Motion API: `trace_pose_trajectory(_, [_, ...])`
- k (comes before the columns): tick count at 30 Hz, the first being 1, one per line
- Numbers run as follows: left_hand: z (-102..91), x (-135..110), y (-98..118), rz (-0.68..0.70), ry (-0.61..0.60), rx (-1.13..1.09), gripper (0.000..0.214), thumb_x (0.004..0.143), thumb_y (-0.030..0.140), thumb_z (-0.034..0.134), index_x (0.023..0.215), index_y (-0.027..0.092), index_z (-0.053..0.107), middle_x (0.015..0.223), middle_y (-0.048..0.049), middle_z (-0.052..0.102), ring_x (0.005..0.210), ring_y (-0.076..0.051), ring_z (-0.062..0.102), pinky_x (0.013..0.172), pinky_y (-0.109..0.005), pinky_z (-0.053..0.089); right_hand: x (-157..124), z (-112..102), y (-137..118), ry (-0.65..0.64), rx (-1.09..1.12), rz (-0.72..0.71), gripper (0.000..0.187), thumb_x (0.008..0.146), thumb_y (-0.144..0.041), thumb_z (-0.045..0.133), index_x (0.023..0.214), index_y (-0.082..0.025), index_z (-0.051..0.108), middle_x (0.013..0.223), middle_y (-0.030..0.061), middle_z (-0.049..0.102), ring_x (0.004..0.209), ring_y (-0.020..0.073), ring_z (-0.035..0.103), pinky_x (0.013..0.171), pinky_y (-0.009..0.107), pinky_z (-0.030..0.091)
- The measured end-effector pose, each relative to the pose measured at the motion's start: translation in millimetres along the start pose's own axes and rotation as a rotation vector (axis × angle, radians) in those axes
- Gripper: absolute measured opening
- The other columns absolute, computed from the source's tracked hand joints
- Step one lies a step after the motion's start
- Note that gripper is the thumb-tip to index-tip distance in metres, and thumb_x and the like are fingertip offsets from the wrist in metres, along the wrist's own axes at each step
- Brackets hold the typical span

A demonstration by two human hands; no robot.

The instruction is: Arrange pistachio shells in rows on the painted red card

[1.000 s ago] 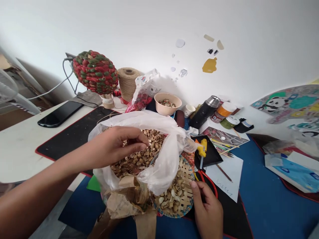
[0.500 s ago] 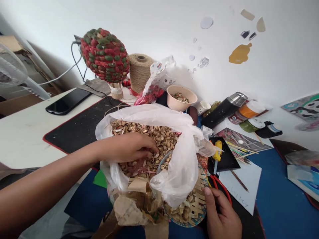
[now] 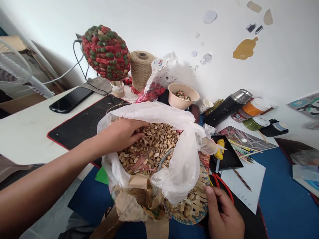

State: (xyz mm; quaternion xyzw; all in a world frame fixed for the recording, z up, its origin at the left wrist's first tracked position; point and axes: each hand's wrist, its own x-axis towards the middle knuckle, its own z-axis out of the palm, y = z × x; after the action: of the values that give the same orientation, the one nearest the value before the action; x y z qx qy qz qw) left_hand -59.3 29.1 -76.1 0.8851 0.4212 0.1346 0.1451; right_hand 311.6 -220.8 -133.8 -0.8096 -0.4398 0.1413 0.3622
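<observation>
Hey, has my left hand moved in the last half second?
Yes. Against the twine spool, your left hand has moved up and left in the view, nearer the spool.

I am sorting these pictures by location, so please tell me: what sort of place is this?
Probably a craft corner, perhaps at home: I see a twine spool, a red-and-green decorative ball and an open plastic bag of shells.

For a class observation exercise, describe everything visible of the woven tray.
The woven tray looks made of flat, pale bamboo strips with open gaps, its curved rim laced in blue. Shells lie in it, the white plastic bag hides its upper left, and the right hand holds its right edge. Its tilt is unclear.
</observation>
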Motion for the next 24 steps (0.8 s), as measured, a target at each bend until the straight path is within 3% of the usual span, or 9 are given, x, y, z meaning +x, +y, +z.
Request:
trace_pose_trajectory(2, [1.8, -3.3, 7.7, 0.107, -0.032, -0.045, 0.043, 0.117, 0.034, 0.067, 0.157, 0.024, 0.081, 0.146, -0.0138, 0.089, 0.13, -0.032, 0.086, 0.118, -0.047, 0.068, -3.9, 2.3, -6.2, 0.065, 0.007, 0.039, 0.08, 0.101, -0.101, 0.067, 0.1, -0.026, 0.092, 0.098, 0.0073, 0.093, 0.088, 0.0288, 0.089, 0.074, 0.028, 0.068])
trace_pose_trajectory(4, [-1.7, -8.9, 15.9, 0.193, -0.02, -0.074, 0.039, 0.119, 0.033, 0.066, 0.154, 0.026, 0.082, 0.153, -0.0132, 0.085, 0.133, -0.03, 0.085, 0.119, -0.044, 0.067, -4.8, 2.0, -6.6, 0.074, -0.005, 0.044, 0.081, 0.099, -0.103, 0.067, 0.1, -0.026, 0.092, 0.099, 0.0071, 0.094, 0.088, 0.0283, 0.089, 0.074, 0.027, 0.068])
trace_pose_trajectory(6, [-8.0, -15.2, 24.5, 0.237, 0.03, -0.08, 0.034, 0.122, 0.031, 0.063, 0.148, 0.027, 0.084, 0.152, -0.0123, 0.085, 0.134, -0.03, 0.084, 0.118, -0.044, 0.067, -1.6, -1.3, 0.6, 0.002, -0.001, 0.032, 0.083, 0.092, -0.105, 0.073, 0.096, -0.025, 0.094, 0.096, 0.0084, 0.094, 0.082, 0.029, 0.089, 0.066, 0.027, 0.067])
trace_pose_trajectory(9, [-13.7, -21.2, 39.9, 0.294, 0.064, -0.101, 0.028, 0.124, 0.027, 0.062, 0.137, 0.025, 0.086, 0.141, -0.0116, 0.087, 0.125, -0.029, 0.085, 0.112, -0.042, 0.068, 5.9, -6.5, 14.9, -0.025, -0.012, 0.021, 0.079, 0.093, -0.101, 0.077, 0.101, -0.025, 0.096, 0.103, 0.0092, 0.096, 0.086, 0.03, 0.092, 0.07, 0.027, 0.07])
trace_pose_trajectory(12, [-7.1, -19.5, 53.3, 0.387, -0.102, -0.186, 0.024, 0.123, 0.025, 0.065, 0.133, 0.025, 0.087, 0.133, -0.0099, 0.089, 0.119, -0.027, 0.086, 0.107, -0.037, 0.069, 7.7, -5.0, 14.9, -0.025, -0.021, 0.003, 0.08, 0.093, -0.103, 0.075, 0.098, -0.026, 0.096, 0.099, 0.0079, 0.095, 0.083, 0.0291, 0.091, 0.067, 0.027, 0.068])
trace_pose_trajectory(14, [1.0, -15.0, 56.1, 0.409, -0.197, -0.202, 0.027, 0.121, 0.024, 0.067, 0.141, 0.025, 0.086, 0.147, -0.0107, 0.088, 0.133, -0.029, 0.085, 0.117, -0.038, 0.067, 3.6, -0.6, 4.6, -0.002, -0.009, 0.003, 0.085, 0.091, -0.109, 0.071, 0.095, -0.027, 0.094, 0.094, 0.007, 0.094, 0.082, 0.0285, 0.089, 0.069, 0.027, 0.068])
trace_pose_trajectory(17, [6.7, -7.3, 48.7, 0.347, -0.184, -0.161, 0.038, 0.118, 0.022, 0.069, 0.154, 0.025, 0.082, 0.171, -0.012, 0.077, 0.153, -0.033, 0.077, 0.131, -0.044, 0.062, -5.7, 6.5, -14.8, 0.094, 0.003, 0.034, 0.087, 0.098, -0.109, 0.062, 0.095, -0.027, 0.091, 0.094, 0.0055, 0.092, 0.087, 0.0275, 0.087, 0.078, 0.028, 0.065])
trace_pose_trajectory(19, [2.9, -3.4, 38.4, 0.274, -0.113, -0.155, 0.039, 0.118, 0.025, 0.067, 0.153, 0.026, 0.083, 0.173, -0.0114, 0.076, 0.154, -0.033, 0.076, 0.133, -0.045, 0.061, -10.2, 9.2, -23.3, 0.104, 0.024, 0.043, 0.087, 0.097, -0.11, 0.063, 0.095, -0.028, 0.091, 0.095, 0.0055, 0.092, 0.087, 0.0275, 0.086, 0.079, 0.029, 0.064])
trace_pose_trajectory(24, [-10.9, 3.0, 13.6, 0.024, 0.032, -0.107, 0.038, 0.12, 0.042, 0.058, 0.138, 0.029, 0.089, 0.135, -0.008, 0.093, 0.12, -0.032, 0.089, 0.113, -0.047, 0.07, -11.4, 9.3, -25.8, 0.091, 0.041, 0.073, 0.081, 0.099, -0.105, 0.065, 0.096, -0.028, 0.09, 0.097, 0.0057, 0.092, 0.086, 0.0276, 0.085, 0.071, 0.029, 0.062])
